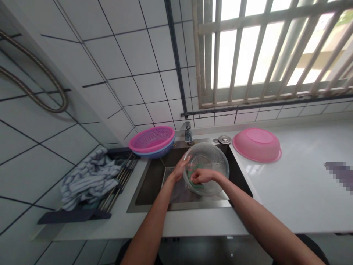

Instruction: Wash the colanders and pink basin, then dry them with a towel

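A clear plastic colander [216, 159] is held tilted over the sink [149, 180]. My left hand [180, 169] grips its left rim, with the fingers along the outside and rim. Inside the bowl, my right hand [203, 176] is closed and pressed against the near left part of the wall. Under its fingers shows a green scrubbing cloth or pad [198, 184]; its exact kind is hard to make out. The faucet [188, 133] stands just behind the colander.
Stacked pink and blue baskets [154, 141] rest at the sink's back left corner. An upturned pink basin [257, 145] lies on the right counter [300, 184], near a metal drain strainer [224, 139]. A striped cloth [91, 176] covers a rack [121, 180] at left.
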The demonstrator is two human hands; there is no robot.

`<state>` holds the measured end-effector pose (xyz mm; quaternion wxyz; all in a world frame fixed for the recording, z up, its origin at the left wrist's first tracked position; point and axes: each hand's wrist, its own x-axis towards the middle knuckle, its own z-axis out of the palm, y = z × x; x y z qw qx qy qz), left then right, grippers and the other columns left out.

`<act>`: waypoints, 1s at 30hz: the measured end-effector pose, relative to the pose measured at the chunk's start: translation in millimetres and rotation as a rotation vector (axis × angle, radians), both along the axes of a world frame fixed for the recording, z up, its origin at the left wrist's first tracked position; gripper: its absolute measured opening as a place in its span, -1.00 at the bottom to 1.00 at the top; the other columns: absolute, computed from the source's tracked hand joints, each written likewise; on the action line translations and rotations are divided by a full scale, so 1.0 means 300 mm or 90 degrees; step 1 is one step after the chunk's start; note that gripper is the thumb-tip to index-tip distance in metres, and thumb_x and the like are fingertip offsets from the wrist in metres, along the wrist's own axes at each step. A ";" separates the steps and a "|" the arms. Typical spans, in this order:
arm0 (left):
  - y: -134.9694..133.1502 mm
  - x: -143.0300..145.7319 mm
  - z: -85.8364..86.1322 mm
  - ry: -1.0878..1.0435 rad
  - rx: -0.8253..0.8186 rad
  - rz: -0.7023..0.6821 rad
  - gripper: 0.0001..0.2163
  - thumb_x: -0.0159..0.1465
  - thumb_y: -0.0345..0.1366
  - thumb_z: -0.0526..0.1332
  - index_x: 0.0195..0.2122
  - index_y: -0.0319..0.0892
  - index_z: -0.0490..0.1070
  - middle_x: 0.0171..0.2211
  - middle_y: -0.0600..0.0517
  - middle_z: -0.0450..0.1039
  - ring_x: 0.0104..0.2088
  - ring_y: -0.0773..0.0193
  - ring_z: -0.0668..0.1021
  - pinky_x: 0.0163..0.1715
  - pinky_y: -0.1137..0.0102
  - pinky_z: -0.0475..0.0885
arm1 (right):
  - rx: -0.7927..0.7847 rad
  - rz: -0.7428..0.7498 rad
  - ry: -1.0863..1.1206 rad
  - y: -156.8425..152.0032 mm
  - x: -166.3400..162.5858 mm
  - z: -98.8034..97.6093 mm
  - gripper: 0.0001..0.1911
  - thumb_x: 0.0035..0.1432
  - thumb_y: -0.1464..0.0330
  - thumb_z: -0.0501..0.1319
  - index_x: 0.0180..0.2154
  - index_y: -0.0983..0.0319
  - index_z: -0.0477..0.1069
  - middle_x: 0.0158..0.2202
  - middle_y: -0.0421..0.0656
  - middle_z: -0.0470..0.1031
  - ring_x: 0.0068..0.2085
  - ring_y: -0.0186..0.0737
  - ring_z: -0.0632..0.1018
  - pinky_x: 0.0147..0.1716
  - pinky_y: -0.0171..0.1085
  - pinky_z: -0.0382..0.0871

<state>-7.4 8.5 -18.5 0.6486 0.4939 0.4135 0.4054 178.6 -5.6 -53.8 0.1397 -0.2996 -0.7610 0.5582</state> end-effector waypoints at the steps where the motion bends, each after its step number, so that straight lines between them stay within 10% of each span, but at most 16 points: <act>1: 0.000 -0.006 0.007 0.011 -0.003 0.006 -0.37 0.30 0.06 0.34 0.37 0.10 0.31 0.39 -0.12 0.28 -0.05 0.12 0.62 -0.02 0.22 0.53 | 0.006 -0.042 -0.060 0.008 0.017 -0.025 -0.96 -0.16 0.42 0.25 -0.59 0.20 0.42 -0.64 -0.32 0.31 -0.57 -0.37 0.29 -0.51 -0.34 0.16; 6: -0.009 -0.025 0.036 0.026 0.000 0.011 -0.36 0.31 0.07 0.33 0.39 0.15 0.27 0.43 -0.11 0.18 -0.07 0.18 0.59 -0.08 0.28 0.52 | 0.092 -0.336 -0.142 0.067 0.115 -0.095 -0.81 -0.30 0.52 0.34 -0.60 0.14 0.41 -0.65 -0.24 0.36 -0.51 -0.22 0.42 -0.42 -0.26 0.30; 13: -0.018 -0.020 0.041 0.008 -0.040 -0.047 -0.34 0.32 0.07 0.32 0.42 0.16 0.22 0.42 -0.15 0.17 -0.08 0.12 0.60 -0.11 0.21 0.55 | 0.268 -0.582 0.009 0.096 0.122 -0.040 -0.50 0.00 0.47 0.28 0.04 0.26 0.47 0.04 0.12 0.53 0.06 0.08 0.52 0.12 -0.05 0.33; 21: -0.014 0.007 0.009 -0.021 -0.021 -0.049 -0.36 0.30 0.05 0.35 0.37 0.04 0.33 0.27 -0.15 0.43 -0.03 0.05 0.59 -0.04 0.19 0.52 | 0.140 -0.361 0.288 0.069 -0.014 -0.019 -0.61 0.02 0.44 0.16 -0.05 0.18 0.42 -0.12 -0.14 0.54 -0.14 -0.17 0.54 -0.10 -0.21 0.43; 30: -0.007 -0.001 0.014 -0.025 -0.036 0.060 -0.45 0.34 0.07 0.29 0.29 -0.03 0.40 0.37 -0.16 0.31 -0.04 0.04 0.60 0.00 0.16 0.51 | -0.090 0.005 0.179 -0.031 -0.019 0.017 -0.85 -0.12 0.46 0.15 -0.41 0.22 0.42 -0.52 -0.31 0.34 -0.51 -0.39 0.28 -0.51 -0.39 0.10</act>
